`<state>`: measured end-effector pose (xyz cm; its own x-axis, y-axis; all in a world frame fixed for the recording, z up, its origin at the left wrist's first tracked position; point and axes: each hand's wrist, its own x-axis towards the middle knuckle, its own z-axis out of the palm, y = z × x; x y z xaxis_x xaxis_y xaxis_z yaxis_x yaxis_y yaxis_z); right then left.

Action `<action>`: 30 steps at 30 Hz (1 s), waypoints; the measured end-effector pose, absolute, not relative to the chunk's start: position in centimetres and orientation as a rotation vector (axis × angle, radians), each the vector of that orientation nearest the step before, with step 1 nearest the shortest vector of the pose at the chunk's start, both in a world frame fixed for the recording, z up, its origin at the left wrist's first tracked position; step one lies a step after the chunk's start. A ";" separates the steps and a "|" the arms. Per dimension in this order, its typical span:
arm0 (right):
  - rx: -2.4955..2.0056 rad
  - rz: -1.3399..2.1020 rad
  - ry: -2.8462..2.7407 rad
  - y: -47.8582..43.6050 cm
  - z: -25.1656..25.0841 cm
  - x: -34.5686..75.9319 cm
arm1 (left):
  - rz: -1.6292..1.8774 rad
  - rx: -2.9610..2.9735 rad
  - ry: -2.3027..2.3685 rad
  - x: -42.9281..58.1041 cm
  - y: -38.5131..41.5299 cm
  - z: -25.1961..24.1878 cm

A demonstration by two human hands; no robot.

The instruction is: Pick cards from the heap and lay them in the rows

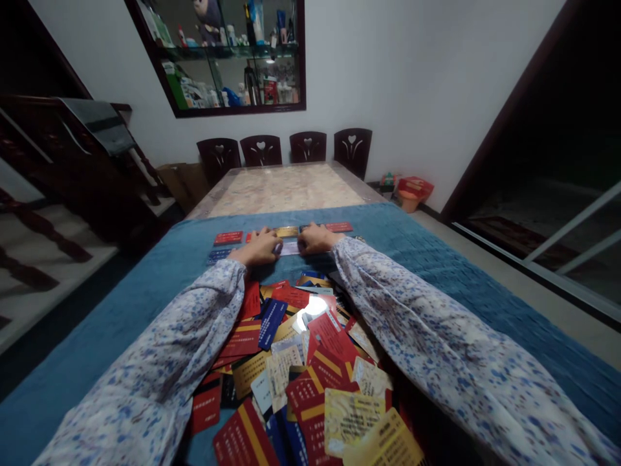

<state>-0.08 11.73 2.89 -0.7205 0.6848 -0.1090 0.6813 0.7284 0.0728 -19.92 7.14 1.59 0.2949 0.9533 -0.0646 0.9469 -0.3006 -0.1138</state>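
A pale, whitish card point(290, 248) lies low over the blue cloth between my two hands. My left hand point(262, 248) has its fingers curled at the card's left end, and my right hand point(314, 239) is closed at its right end. Just beyond is a row of cards: a red card point(229, 237) at the left, a gold card point(287, 231) in the middle and another red card point(339, 227) at the right. A blue card point(220, 255) rests left of my left wrist. Between my forearms spreads a loose heap of red, gold, blue and white cards point(291, 369).
The blue cloth point(140, 304) covers the near part of the long table point(291, 188). Several dark chairs point(308, 147) stand at its far end. A wooden stair railing point(29, 220) is at the left, and a red bag point(414, 188) sits on the floor at the right.
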 end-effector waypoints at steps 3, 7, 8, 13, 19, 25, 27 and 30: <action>1.110 0.065 2.822 11.6 3.0 0.4 | 0.077 -2.506 -1.780 -19.6 6.7 1.8; 1.122 0.095 2.868 11.4 3.2 1.4 | -0.013 -2.553 -1.707 -18.9 6.1 2.2; 1.125 0.104 2.873 11.4 3.3 1.8 | -0.020 -2.566 -1.689 -18.7 6.0 2.4; 1.165 0.122 2.884 10.5 3.9 3.9 | -0.031 -2.605 -1.578 -17.0 5.3 2.8; 1.226 0.101 2.860 8.6 4.2 7.0 | -0.104 -2.682 -1.467 -14.4 4.0 3.2; 1.309 0.047 2.828 6.9 3.8 9.9 | -0.097 -2.765 -1.434 -11.6 3.1 3.2; 1.307 0.026 2.831 6.4 3.6 10.8 | -0.084 -2.788 -1.421 -10.8 3.0 3.0; 1.306 -0.009 2.832 5.7 3.4 12.0 | -0.078 -2.822 -1.395 -9.8 3.0 2.6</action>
